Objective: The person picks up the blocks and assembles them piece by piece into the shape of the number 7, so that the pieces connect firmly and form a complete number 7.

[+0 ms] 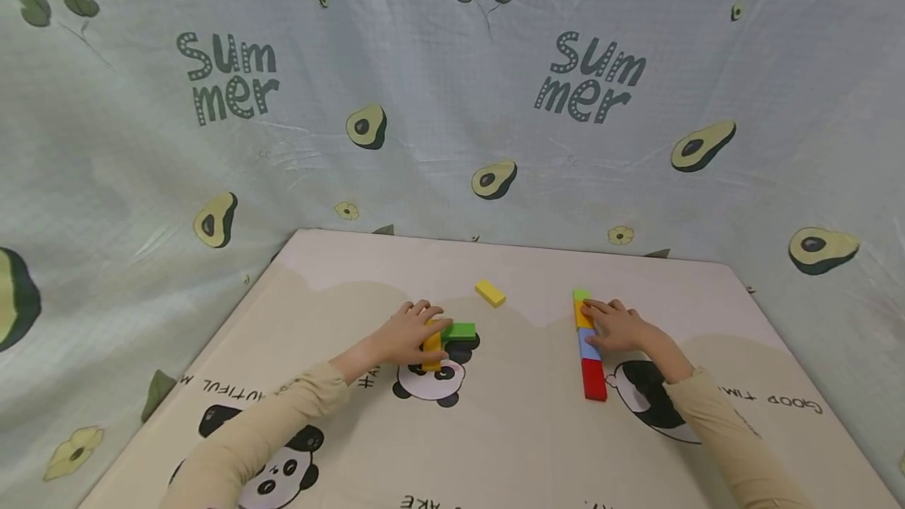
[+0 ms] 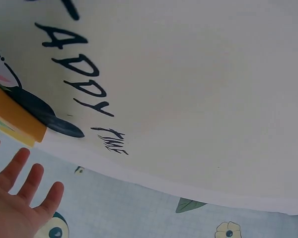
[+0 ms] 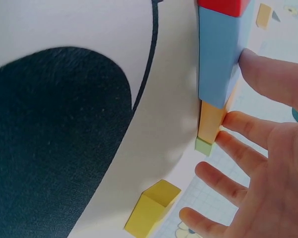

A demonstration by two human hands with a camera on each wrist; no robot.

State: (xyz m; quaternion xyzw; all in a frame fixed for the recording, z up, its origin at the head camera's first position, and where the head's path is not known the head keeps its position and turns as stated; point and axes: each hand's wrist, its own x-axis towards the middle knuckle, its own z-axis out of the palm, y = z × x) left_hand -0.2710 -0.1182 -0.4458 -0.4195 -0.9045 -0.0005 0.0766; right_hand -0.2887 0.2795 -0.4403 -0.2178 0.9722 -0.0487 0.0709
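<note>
My left hand (image 1: 412, 334) lies over an orange block (image 1: 431, 362), its thumb and a finger reaching across it. A green block (image 1: 463, 331) extends to the right from the orange one's far part. In the left wrist view, spread fingers (image 2: 32, 183) show close to the orange block (image 2: 20, 111); the thumb is out of sight. My right hand (image 1: 622, 327) touches the side of a straight row of blocks: red (image 1: 595, 380), blue (image 1: 588, 344), orange (image 1: 584, 316) and green (image 1: 581, 294). Its thumb (image 3: 260, 69) rests against the blue block, two straight fingers against the orange.
A loose yellow block (image 1: 490, 293) lies between the hands, toward the far edge. Another yellow block (image 3: 154, 208) shows beside the row's far end in the right wrist view. The pale table cover (image 1: 495, 430) bears panda prints; a printed curtain (image 1: 438, 61) hangs behind.
</note>
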